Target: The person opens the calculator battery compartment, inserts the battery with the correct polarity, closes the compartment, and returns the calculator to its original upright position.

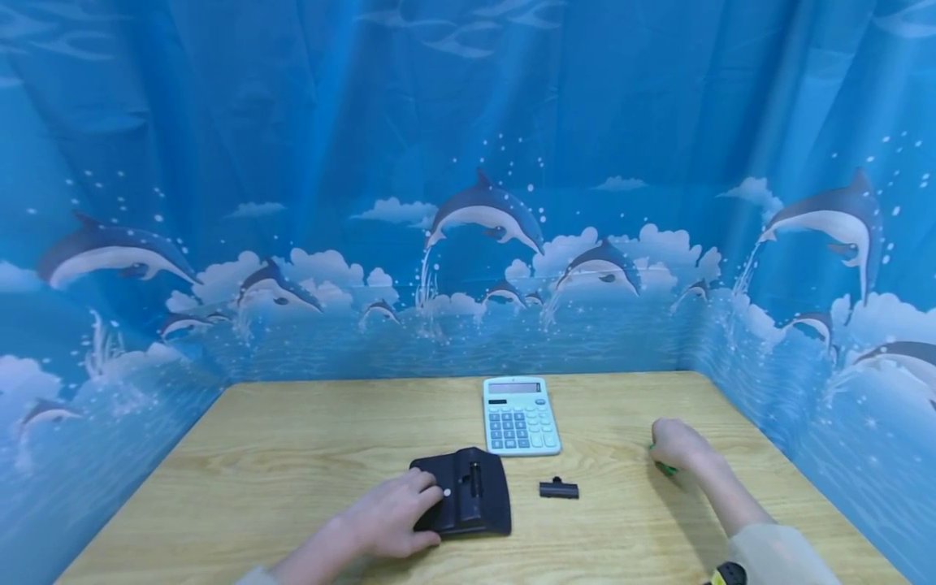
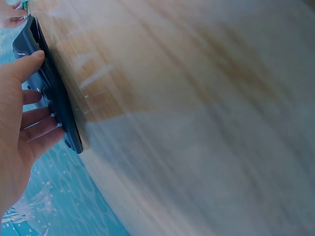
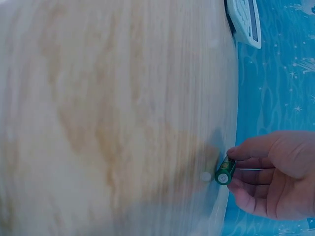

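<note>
My left hand holds the left side of a flat black device lying on the table, fingers over its top and the thumb at its near edge. A raised band with an uncovered slot, like a battery compartment, runs across the device. In the left wrist view, the thumb and fingers lie against the device's dark face. Off to the right, my right hand pinches a green battery between thumb and fingers, at the tabletop. A small black cover-like piece lies between the hands.
A light blue calculator lies face up behind the black device. The wooden table is bordered at the back and sides by a blue curtain printed with dolphins.
</note>
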`<state>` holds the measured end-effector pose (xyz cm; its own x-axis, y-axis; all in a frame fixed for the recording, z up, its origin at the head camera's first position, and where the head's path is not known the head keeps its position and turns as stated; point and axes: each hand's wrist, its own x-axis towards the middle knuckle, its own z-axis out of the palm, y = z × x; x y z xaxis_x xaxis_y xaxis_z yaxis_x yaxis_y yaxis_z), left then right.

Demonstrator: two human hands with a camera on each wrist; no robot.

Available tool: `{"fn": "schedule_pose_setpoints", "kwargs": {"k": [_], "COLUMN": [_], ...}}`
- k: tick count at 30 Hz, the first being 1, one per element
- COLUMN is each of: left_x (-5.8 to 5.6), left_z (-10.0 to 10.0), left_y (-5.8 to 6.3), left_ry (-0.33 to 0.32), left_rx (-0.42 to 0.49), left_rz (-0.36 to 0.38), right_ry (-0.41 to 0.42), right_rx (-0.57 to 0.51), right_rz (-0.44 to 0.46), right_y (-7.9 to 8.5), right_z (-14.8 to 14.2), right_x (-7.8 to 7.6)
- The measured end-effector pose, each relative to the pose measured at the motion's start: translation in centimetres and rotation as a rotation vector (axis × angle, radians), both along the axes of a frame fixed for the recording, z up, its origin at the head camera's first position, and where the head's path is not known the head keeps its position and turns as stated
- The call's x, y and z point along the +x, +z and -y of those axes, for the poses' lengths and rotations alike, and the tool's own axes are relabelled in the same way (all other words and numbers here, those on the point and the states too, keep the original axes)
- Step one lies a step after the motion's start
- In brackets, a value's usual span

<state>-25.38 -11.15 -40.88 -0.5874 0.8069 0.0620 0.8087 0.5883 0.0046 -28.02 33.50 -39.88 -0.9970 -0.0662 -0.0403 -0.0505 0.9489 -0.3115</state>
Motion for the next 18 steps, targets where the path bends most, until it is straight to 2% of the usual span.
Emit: {"fn": "schedule_pose_setpoints", "kwargs": {"k": [6, 13, 18], "left_x": [0.0, 0.0, 0.1], "left_z": [0.0, 0.1, 0.0], "left_y": [-0.2, -0.3, -0.3], "left_ry": [0.002, -0.024, -0.026], "left_rx": [0.004, 0.027, 0.035], "left_rz": [-0.004, -0.041, -0.066], "right_ry": [0.011, 0.031, 0.057], "right_rx": [-0.004, 0.04, 0.008], "right_rz": [-0.006, -0.025, -0.023], "right_y": [0.5, 1.7, 2.4], "right_z": [0.1, 0.5, 1.1], "right_x": [0.3, 0.1, 0.2]}}
